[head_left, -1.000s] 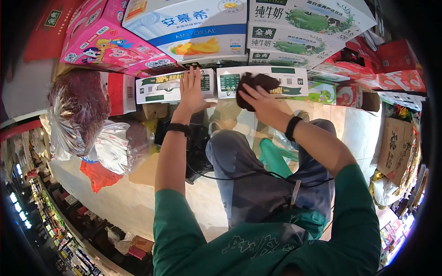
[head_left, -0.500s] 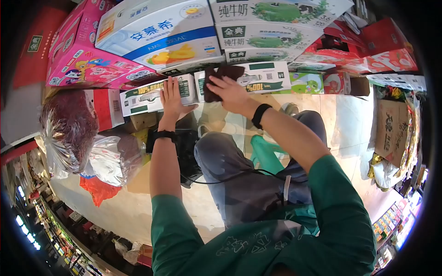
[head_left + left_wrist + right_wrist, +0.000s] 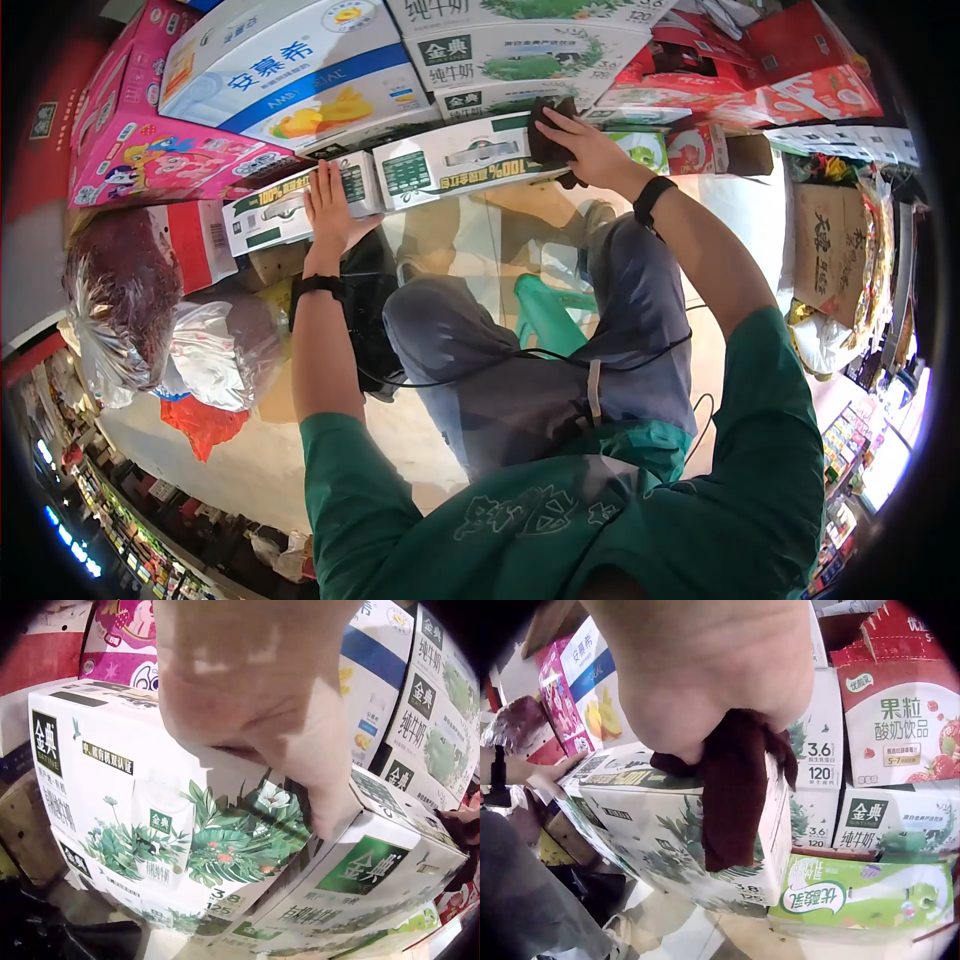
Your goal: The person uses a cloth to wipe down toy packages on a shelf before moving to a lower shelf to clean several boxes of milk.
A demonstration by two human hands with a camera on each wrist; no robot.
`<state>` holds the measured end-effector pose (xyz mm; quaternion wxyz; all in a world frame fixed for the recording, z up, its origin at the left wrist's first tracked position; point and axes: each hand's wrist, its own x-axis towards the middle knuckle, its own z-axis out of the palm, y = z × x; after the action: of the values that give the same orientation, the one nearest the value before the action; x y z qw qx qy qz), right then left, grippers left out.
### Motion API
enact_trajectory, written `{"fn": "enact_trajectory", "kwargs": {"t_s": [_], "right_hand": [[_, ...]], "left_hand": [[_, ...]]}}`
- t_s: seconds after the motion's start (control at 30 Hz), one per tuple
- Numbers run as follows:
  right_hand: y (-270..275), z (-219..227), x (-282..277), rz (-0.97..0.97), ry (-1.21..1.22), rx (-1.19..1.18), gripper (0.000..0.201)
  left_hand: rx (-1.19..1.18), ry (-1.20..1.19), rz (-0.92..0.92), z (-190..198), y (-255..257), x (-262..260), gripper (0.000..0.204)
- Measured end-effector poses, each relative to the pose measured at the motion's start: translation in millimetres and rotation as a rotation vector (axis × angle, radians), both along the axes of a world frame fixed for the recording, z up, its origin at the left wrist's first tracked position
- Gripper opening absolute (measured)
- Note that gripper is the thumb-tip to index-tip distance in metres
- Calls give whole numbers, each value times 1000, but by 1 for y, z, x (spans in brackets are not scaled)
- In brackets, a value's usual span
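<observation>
My left hand rests on top of the left white milk carton, at its right end, with fingers extended. In the left wrist view the thumb lies over the edge beside the gap to the neighbouring carton. A dark brown cloth is under my right hand, gripped against the right end of the right white milk carton. In the right wrist view one end of the cloth hangs down the carton's printed side. My right fingertips are hidden there by the palm.
Behind stand a pink box, a blue-and-white yogurt box and stacked milk cartons. To the right are a green carton and a red strawberry drink box. Plastic bags lie left; a green stool stands between the legs.
My right hand has moved the cloth rightward along the carton's top, from its left part to its right end. The left hand stays on the left carton. The head view has shifted right.
</observation>
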<state>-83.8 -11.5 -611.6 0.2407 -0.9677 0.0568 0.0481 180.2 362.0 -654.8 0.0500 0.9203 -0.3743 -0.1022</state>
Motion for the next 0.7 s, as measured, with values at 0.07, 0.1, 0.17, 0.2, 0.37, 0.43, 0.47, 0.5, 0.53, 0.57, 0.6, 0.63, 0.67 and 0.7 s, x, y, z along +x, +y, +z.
{"fn": "enact_trajectory", "kwargs": {"t_s": [0.07,0.1,0.17,0.2,0.37,0.43,0.47,0.5,0.53,0.57,0.6,0.63,0.67,0.7], "right_hand": [[-4,0,-1,24,52,8,79],[-5,0,-1,44,46,0,79],[-7,1,-1,61,107,-11,76],[-8,2,-3,87,108,6,77],[-5,-10,-11,120,97,38,80],[-2,-14,-15,115,43,56,77],[0,-14,-16,95,52,45,78],[3,-15,-16,80,59,34,79],[6,-14,-13,71,63,22,80],[10,-14,-12,35,90,29,80],[13,-13,-12,19,71,3,77],[17,-14,-13,1,53,-19,74],[21,-14,-15,-21,34,-41,70],[23,-18,-17,-31,-23,-43,70]], "left_hand": [[-2,7,-4,0,1,1,128],[-11,11,-14,1,1,3,127],[16,19,-28,-1,-6,2,126],[51,22,-31,5,-14,0,125],[89,135,-220,49,-63,-39,118],[94,187,-276,52,-85,-68,118],[110,195,-261,47,-95,-82,118],[125,201,-241,42,-101,-93,118],[188,190,-219,39,-106,-96,118],[253,179,-195,37,-111,-97,119],[319,170,-170,33,-113,-96,119],[294,197,-182,27,-110,-92,117],[305,200,-184,22,-106,-91,117],[313,201,-186,20,-106,-89,116]]}}
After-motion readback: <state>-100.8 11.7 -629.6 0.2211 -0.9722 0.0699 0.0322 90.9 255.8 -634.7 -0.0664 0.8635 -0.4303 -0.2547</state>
